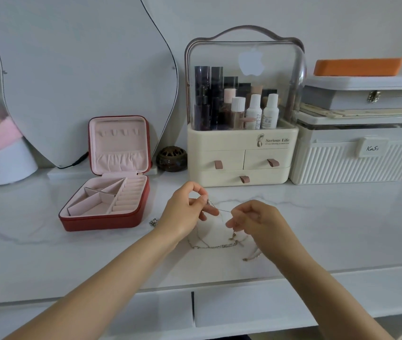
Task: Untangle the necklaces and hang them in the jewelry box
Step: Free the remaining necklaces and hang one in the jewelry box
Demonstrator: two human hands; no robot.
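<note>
White marble-patterned tabletop (342, 229) ran across your view, with a curvy-edged mirror (72, 69) leaning on the wall behind it and a cream cosmetics organizer (241, 153) with a clear lid standing beside a ribbed white storage box (357, 158). Left of centre sat the red jewelry box (111, 192), open, its pink lid upright and showing a row of small hooks above a gathered pocket, with nothing hung on them yet. Your left hand (187, 209) pinched a thin chain near what looked like a small pendant, and your right hand (254, 217) pinched the same strand just beside it, pulling a short length taut between you. Below your hands the tangled necklaces (217, 244) lay in loose loops on the tabletop, well apart from the box, and another bit of chain (154, 221) peeked out beside your left wrist. These chains looked very light, limp and easily kinked, so they would likely slip through a loose hold and snag under a hard pull; gripping close to the knot or at a clasp, and easing strands apart, seemed the safest way.
</note>
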